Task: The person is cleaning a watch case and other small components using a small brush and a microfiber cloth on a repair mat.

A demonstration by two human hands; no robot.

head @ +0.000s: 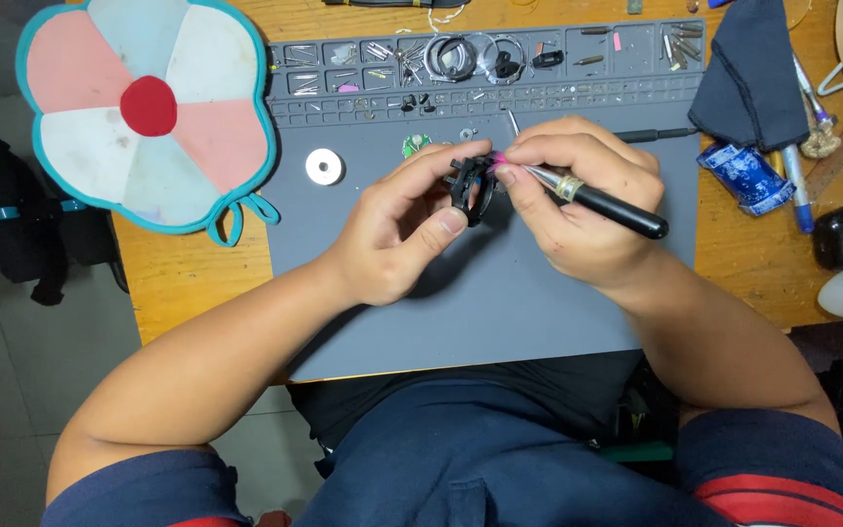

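Note:
My left hand (404, 232) pinches a small black ring-shaped part (470, 190) between thumb and fingers, held upright above the grey work mat (461, 303). My right hand (578, 200) grips a black-handled tool with a metal shaft (609, 208); its tip, beside a small pink bit (498, 158), meets the top of the black part. Both hands touch over the mat's middle.
The mat's back rows hold small screws, metal rings (456, 57) and tiny parts. A white round spool (324, 166) and a small green piece (415, 144) lie on the mat. A flower-shaped fan (148, 107) is at left; a dark cloth (753, 73), a blue wrapper (745, 176) and pens at right.

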